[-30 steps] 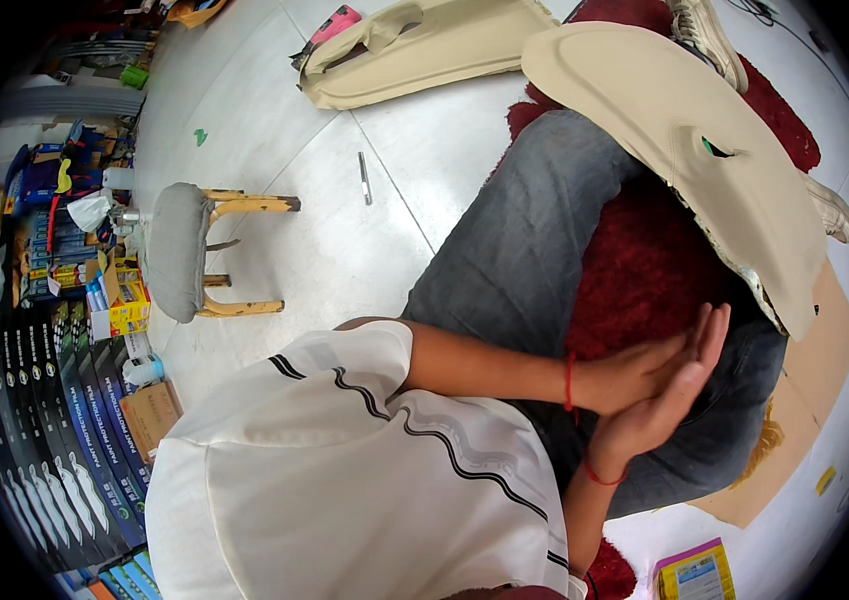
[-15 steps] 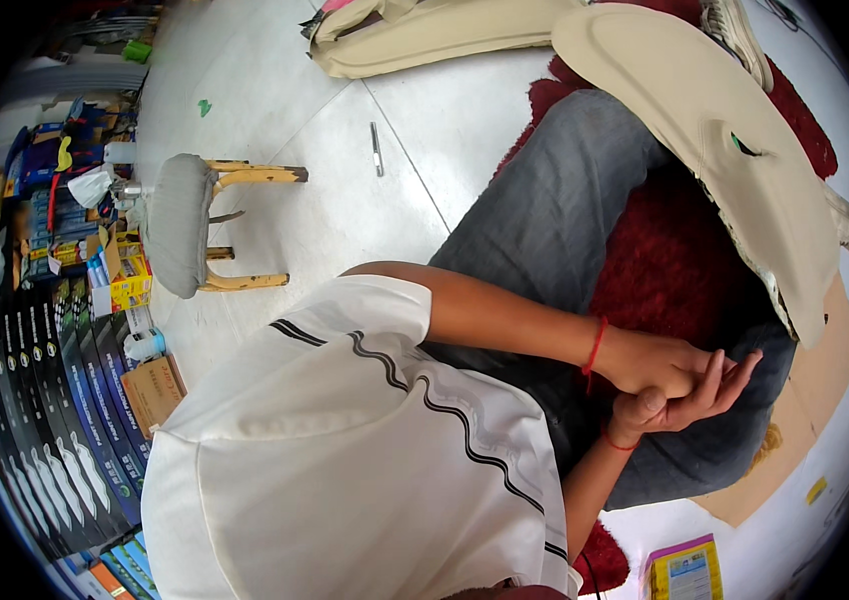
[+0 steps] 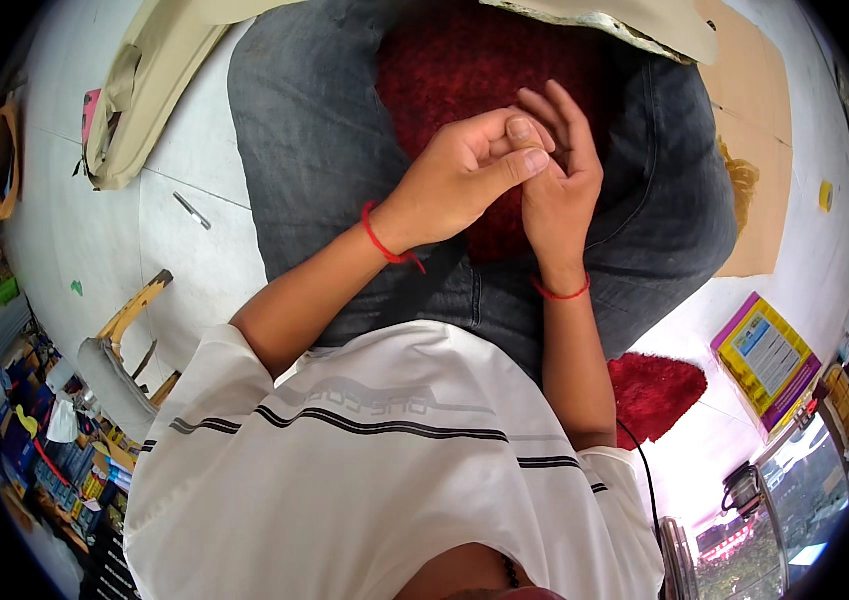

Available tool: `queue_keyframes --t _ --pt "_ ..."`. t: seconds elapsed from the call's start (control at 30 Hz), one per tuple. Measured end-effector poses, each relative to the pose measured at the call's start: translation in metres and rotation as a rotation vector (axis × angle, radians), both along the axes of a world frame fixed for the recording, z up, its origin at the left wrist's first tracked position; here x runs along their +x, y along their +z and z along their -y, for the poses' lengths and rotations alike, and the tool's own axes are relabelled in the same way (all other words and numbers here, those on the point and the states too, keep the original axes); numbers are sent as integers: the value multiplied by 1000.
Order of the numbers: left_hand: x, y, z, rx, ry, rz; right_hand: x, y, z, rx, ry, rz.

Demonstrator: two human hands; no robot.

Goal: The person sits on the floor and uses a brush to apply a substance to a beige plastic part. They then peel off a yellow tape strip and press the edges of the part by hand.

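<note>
In the head view, my left hand (image 3: pixel 470 180) pinches my right thumb between its thumb and bent fingers. My right hand (image 3: pixel 565 180) is open, its other fingers apart and loosely curved upward. Both wrists wear red cords. The hands are over the dark red shaggy rug (image 3: pixel 425 70), between my legs in grey jeans (image 3: pixel 295 140). At the top, the beige moulded panel (image 3: pixel 605 20) with a ragged edge lies just beyond the hands.
Another beige piece (image 3: pixel 145 80), a pen (image 3: pixel 191 210) and a padded stool (image 3: pixel 115 365) are on my left, with cluttered supplies (image 3: pixel 55 440) behind. Cardboard (image 3: pixel 755 190), a yellow-purple packet (image 3: pixel 765 365) and a black cable (image 3: pixel 645 460) are on my right.
The view has swung round, putting my hands higher in the picture. My left hand has shifted its grip onto my right thumb, and the right fingers now point upward.
</note>
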State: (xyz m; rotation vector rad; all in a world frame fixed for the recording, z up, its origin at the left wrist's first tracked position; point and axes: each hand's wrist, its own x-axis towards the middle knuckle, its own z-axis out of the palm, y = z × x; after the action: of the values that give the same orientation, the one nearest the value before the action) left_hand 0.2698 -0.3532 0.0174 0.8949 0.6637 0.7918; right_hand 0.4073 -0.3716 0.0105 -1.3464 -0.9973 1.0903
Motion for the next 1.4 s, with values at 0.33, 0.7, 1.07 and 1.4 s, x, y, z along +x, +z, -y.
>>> queue_keyframes --t 0.33,0.7,1.07,1.4 --pt "19 -4 6 -21 117 -183 -14 -3 12 158 -26 350" --pt "2 5 -16 -302 -12 113 -8 3 13 -26 40 -111" --pt "-4 14 -15 -183 82 -48 -4 23 21 148 213 27" --pt "24 9 13 659 92 -338 -4 52 6 289 135 639"
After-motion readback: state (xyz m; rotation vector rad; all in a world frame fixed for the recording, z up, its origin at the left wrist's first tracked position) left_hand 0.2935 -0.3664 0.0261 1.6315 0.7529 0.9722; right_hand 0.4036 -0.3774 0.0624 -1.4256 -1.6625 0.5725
